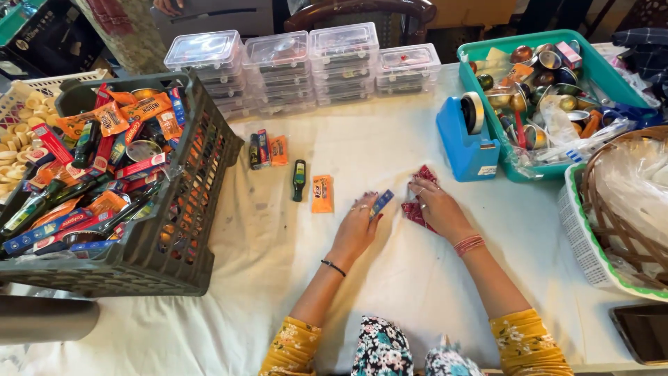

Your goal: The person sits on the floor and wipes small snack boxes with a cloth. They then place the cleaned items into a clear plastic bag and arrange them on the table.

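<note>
Small blue packet (382, 202), pinched upright in the fingers of the left hand (357, 226) near the middle of the white-covered table (278, 278). Right hand (437, 207), just beside it, presses flat on a red patterned cloth (416, 209), fingers spread. Left of the hands lie an orange sachet (322, 193) and a small dark bottle (299, 179). Farther left, a grey crate (188, 209) of packets; behind, a blue tape dispenser (467, 139).
</note>
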